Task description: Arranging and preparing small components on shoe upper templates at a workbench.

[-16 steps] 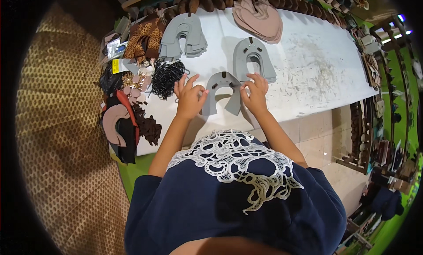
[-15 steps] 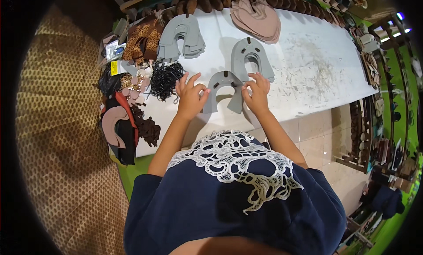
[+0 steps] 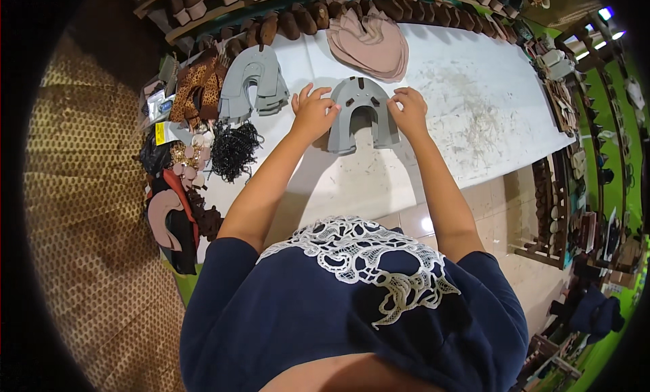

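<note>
Shows a fanned pile of pink pieces (image 3: pixel 371 50) at the far side, with brown shoe-like forms (image 3: pixel 289 25) lined up behind. Has leopard-print pieces (image 3: pixel 185 91) at left, near a tangle of black cords (image 3: pixel 233 151). Includes a curved pink piece (image 3: pixel 157 219) beside black material (image 3: pixel 183 256), lower left.

No words or numbers can be read. Well off to the left of the left hand (image 3: pixel 314 114), and a little nearer to the person than that hand, there is a small bright yellow label (image 3: pixel 160 133), but any marks on it are too tiny and blurry to make out. It looks stuck on a pale, flat thing (image 3: pixel 169 133), but I can't tell what kind.
</note>
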Action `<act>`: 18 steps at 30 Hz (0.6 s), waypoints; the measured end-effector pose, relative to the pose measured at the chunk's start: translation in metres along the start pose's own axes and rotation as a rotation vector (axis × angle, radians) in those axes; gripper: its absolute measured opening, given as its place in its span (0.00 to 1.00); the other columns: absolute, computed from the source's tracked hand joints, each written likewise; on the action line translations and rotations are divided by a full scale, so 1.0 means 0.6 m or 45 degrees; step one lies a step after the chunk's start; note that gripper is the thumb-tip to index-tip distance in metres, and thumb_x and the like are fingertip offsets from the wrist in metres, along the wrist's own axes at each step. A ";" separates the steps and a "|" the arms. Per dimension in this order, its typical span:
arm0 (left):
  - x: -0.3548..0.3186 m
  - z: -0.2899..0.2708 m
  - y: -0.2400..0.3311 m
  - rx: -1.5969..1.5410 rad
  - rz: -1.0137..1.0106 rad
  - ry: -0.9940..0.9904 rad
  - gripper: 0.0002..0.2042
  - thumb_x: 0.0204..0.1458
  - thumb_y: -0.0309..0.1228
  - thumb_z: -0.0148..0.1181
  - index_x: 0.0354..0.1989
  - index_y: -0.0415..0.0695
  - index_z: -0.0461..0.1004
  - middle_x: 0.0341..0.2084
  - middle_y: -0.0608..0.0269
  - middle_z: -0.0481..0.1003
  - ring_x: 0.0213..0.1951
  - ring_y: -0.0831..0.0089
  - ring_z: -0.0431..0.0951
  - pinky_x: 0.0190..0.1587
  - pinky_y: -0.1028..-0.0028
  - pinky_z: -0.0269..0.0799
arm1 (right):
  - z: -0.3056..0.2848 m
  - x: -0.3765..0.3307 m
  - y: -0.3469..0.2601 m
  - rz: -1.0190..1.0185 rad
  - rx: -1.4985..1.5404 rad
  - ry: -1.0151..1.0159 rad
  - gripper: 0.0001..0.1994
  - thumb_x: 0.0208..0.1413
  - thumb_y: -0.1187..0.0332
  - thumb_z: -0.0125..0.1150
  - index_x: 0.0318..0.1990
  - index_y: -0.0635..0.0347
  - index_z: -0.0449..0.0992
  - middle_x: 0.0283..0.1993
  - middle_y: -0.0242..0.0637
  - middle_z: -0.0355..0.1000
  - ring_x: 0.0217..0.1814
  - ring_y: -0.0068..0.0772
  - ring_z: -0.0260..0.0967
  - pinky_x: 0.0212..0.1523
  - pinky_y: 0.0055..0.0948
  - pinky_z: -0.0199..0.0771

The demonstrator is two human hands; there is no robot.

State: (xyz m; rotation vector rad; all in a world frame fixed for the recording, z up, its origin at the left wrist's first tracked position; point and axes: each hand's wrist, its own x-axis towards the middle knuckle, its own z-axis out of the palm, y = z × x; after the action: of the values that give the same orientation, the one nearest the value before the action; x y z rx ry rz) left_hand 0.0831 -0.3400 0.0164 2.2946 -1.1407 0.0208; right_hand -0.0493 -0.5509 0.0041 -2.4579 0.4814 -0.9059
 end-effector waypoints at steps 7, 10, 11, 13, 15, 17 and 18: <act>0.022 0.052 -0.028 0.073 -0.197 -0.002 0.09 0.48 0.41 0.57 0.27 0.52 0.79 0.52 0.66 0.69 0.62 0.53 0.52 0.58 0.41 0.39 | 0.058 0.018 0.039 0.060 -0.035 -0.091 0.08 0.43 0.64 0.61 0.24 0.58 0.77 0.38 0.35 0.74 0.46 0.38 0.68 0.47 0.35 0.66; 0.020 0.056 -0.017 0.153 -0.299 -0.112 0.11 0.48 0.40 0.57 0.38 0.52 0.76 0.55 0.62 0.65 0.62 0.53 0.52 0.59 0.41 0.39 | 0.052 0.009 0.040 0.176 -0.065 -0.225 0.09 0.45 0.62 0.61 0.31 0.56 0.77 0.44 0.37 0.72 0.49 0.40 0.66 0.50 0.37 0.63; 0.014 0.060 -0.013 0.155 -0.306 -0.113 0.11 0.48 0.40 0.57 0.38 0.52 0.76 0.55 0.62 0.65 0.62 0.53 0.52 0.59 0.41 0.39 | 0.052 0.005 0.030 0.139 -0.133 -0.145 0.12 0.47 0.61 0.60 0.37 0.56 0.76 0.49 0.38 0.69 0.52 0.42 0.64 0.52 0.40 0.61; 0.003 0.071 0.002 0.123 -0.189 0.216 0.22 0.48 0.40 0.56 0.53 0.51 0.67 0.60 0.58 0.58 0.63 0.54 0.51 0.60 0.42 0.37 | 0.050 -0.001 0.005 0.099 -0.198 -0.070 0.15 0.48 0.60 0.59 0.43 0.55 0.75 0.53 0.39 0.67 0.55 0.43 0.62 0.53 0.42 0.59; -0.003 0.079 0.011 0.183 -0.001 0.185 0.26 0.48 0.39 0.56 0.57 0.51 0.61 0.61 0.57 0.55 0.63 0.55 0.51 0.60 0.42 0.37 | 0.050 -0.007 -0.023 -0.078 -0.273 -0.213 0.24 0.52 0.58 0.56 0.56 0.55 0.66 0.62 0.41 0.57 0.63 0.46 0.54 0.59 0.49 0.52; 0.001 0.085 0.022 0.246 0.256 0.083 0.31 0.48 0.38 0.54 0.63 0.48 0.54 0.63 0.56 0.52 0.64 0.58 0.52 0.62 0.46 0.39 | 0.057 -0.016 -0.033 -0.178 -0.248 -0.320 0.26 0.53 0.58 0.55 0.59 0.56 0.62 0.65 0.41 0.54 0.66 0.46 0.50 0.61 0.51 0.48; 0.004 0.092 0.023 0.247 0.246 0.084 0.31 0.48 0.38 0.54 0.63 0.48 0.54 0.63 0.56 0.52 0.64 0.58 0.52 0.62 0.46 0.39 | 0.061 -0.017 -0.036 -0.277 -0.223 -0.422 0.29 0.54 0.57 0.53 0.62 0.57 0.58 0.67 0.42 0.50 0.69 0.45 0.46 0.63 0.52 0.45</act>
State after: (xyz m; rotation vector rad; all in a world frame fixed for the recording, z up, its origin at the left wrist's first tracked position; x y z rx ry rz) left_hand 0.0617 -0.3757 -0.0223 2.3204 -1.3743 0.2904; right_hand -0.0287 -0.5168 -0.0138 -2.7902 0.1854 -0.5347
